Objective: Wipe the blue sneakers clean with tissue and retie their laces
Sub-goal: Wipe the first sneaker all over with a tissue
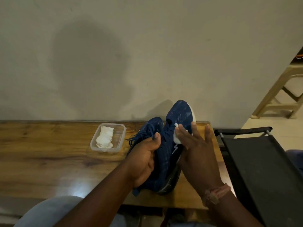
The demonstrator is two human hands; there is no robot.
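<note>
A plain, matte off-white wall (131, 54) fills the upper frame from nine to two o'clock, carrying a broad soft shadow. Below it runs a glossy brown wooden tabletop (49, 153) with a light glare. At two o'clock stands a beige plastic stool (278, 95) on pale floor tiles (255, 124); at four o'clock, a black fabric chair (262, 169).

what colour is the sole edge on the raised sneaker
White, against the dark blue sneaker; the head view shows the sole edge near the toe.

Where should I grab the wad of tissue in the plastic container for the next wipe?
Pinch the tissue wad at its upper, far end, coming straight down from above. The clear container has low walls all round and an open top, so no side approach works.
</note>
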